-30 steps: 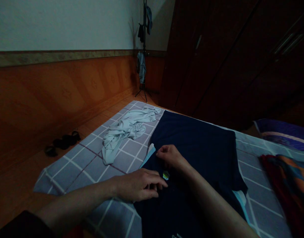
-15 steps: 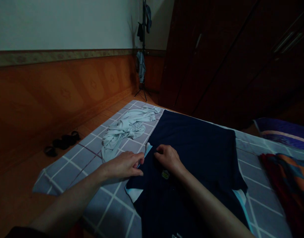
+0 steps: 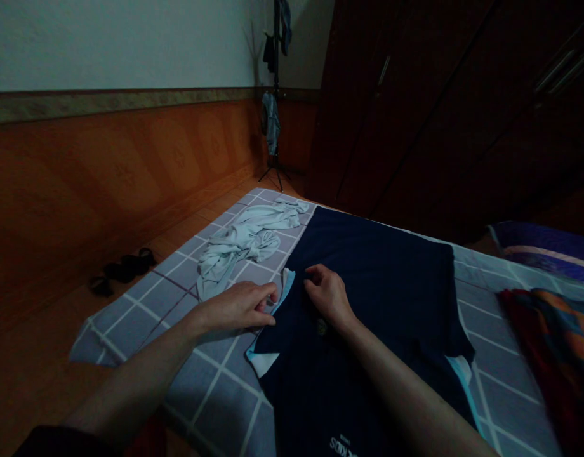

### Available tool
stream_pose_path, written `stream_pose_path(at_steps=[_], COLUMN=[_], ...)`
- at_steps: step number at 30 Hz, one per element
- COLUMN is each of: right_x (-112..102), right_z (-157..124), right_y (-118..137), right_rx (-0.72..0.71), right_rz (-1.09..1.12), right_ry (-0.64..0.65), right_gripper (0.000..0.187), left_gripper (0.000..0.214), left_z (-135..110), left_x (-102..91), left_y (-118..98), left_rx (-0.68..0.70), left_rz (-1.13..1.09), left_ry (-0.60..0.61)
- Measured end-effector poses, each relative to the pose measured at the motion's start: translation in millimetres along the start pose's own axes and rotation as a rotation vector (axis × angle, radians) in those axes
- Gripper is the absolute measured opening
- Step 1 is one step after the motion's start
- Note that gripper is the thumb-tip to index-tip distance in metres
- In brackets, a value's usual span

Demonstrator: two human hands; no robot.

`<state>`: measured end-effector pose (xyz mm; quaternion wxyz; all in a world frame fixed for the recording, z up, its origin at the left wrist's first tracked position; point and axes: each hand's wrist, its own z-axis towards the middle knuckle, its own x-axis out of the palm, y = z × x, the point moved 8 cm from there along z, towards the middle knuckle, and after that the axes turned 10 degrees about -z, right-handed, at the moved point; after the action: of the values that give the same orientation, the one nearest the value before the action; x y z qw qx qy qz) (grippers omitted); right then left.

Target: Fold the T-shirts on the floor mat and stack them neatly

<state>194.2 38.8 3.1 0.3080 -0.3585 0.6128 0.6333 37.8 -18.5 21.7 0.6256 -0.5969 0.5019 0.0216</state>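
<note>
A navy blue shirt [image 3: 387, 273] with light blue and white trim lies spread over the bed, with white lettering near the bottom of the view. At its left edge, beside a strip of light blue trim, is my left hand [image 3: 247, 304]; its thumb and index finger are apart and no cloth shows gripped. Above the shirt's upper left part, my right hand [image 3: 327, 292] has loosely curled fingers with a gap between them, near a small round emblem [image 3: 322, 327]. Whether its fingertips touch the cloth is unclear. A crumpled pale garment [image 3: 239, 241] lies beyond my left hand.
The bed has a grey checked sheet [image 3: 144, 317]. A folded red and orange patterned blanket [image 3: 553, 330] and a purple item [image 3: 544, 251] are at right. Dark sandals [image 3: 123, 271] sit on the floor. A coat stand [image 3: 276, 70] and dark wardrobe [image 3: 416, 114] stand behind.
My right hand has shifted slightly away from me and right across the shirt. The view has tilted a little, showing more of the white lettering. My left hand keeps nearly the same pose.
</note>
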Motion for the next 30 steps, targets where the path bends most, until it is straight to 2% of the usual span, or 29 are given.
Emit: stream_pose_path(at_steps=[4,6,8,12,17,19,22,25,27,30], right_x=[2.9,5.2,6.5,7.2,4.5,4.4,4.5,4.8,6.6,7.7], right_z=[-4.1,-3.6,-2.5,-2.1,-6.2,-7.9,-9.7,-10.6,-11.3,-12.0], right_y=[7.5,8.2,7.3,6.9,12.8,14.4,15.6,16.8,19.3,21.6], right_rx=[-0.036,-0.050,-0.052,-0.056,-0.086,-0.092,-0.099,-0.117,-0.162,-0.206], right_rz=[-0.063,-0.063,-0.058,-0.083,-0.180,-0.260,-0.336,-0.318,-0.284,-0.251], right_ry=[0.029,0.057,0.074,0.095,0.108,0.127,0.136,0.115,0.112,0.106], right_gripper=[0.033,0.036,0.039,0.043,0.050,0.051,0.050,0.048,0.047,0.048], left_gripper=[0.024,0.026,0.027,0.037,0.046,0.047,0.031,0.016,0.023,0.055], left_z=[-2.0,-3.4,-3.3,-1.9,-9.0,-11.1,-8.0,-1.0,2.4,9.8], left_x=[14.7,17.0,15.1,5.2,12.8,10.3,0.5,-11.9,-9.2,10.6], left_y=[-2.8,-3.8,-3.8,-2.6,-10.2,-9.2,-7.0,-16.8,-24.3,-17.7], left_rx=[0.004,0.007,0.005,-0.022,0.077,0.078,0.043,0.133,0.243,0.270], left_rz=[-0.050,-0.060,-0.053,0.040,0.070,0.077,0.117,0.159,0.183,0.242], left_ry=[0.176,0.213,0.196,0.051,0.153,0.165,0.083,-0.152,-0.235,-0.149])
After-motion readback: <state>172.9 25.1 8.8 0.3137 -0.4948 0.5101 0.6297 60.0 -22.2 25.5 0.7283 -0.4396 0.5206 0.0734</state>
